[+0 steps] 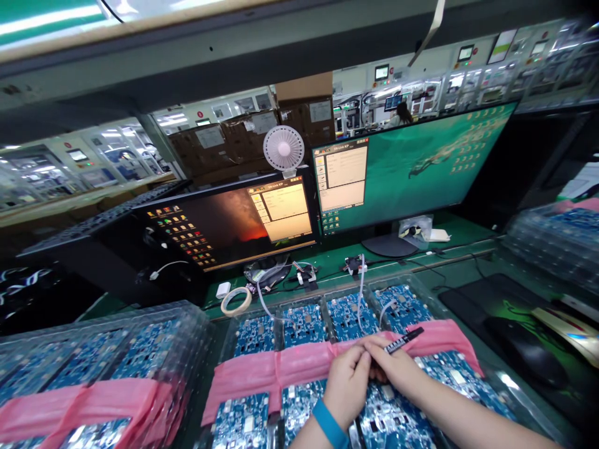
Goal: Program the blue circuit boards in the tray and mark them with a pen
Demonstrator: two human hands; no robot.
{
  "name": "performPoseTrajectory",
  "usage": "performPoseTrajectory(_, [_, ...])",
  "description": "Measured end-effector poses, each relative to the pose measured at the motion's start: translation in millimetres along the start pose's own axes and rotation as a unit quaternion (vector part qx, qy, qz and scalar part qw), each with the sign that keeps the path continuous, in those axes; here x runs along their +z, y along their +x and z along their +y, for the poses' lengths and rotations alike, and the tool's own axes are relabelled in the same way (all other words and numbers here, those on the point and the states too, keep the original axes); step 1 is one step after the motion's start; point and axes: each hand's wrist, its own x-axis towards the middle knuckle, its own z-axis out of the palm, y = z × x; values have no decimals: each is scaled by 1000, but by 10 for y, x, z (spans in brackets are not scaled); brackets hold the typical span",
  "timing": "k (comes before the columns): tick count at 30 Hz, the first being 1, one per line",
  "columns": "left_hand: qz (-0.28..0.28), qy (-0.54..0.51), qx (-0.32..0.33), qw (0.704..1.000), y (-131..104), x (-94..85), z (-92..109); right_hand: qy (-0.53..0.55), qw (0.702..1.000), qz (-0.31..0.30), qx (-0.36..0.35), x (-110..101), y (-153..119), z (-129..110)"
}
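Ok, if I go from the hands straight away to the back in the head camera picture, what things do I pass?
Left hand and right hand holding a black marker → pink sheet → blue circuit boards → white cable → green bench → big monitor → cardboard boxes.

Green bench (463, 246) under board trays (304, 324), monitors (412, 165)
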Motion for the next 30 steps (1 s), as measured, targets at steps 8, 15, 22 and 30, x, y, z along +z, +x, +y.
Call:
performPoseTrajectory(8, [-2, -14, -25, 1000, 11, 0, 14, 11, 1000, -21, -5, -6, 31, 35])
performPoseTrajectory(15, [1, -11, -33, 999, 19, 10, -53, 12, 999, -29, -9, -10, 47, 44])
performPoseTrajectory(22, [2, -22, -34, 999, 19, 11, -12, 9, 999, -27, -14, -22, 46, 88])
performPoseTrajectory(30, [5, -15, -38, 999, 29, 6, -10, 5, 1000, -24, -19, -26, 41, 77])
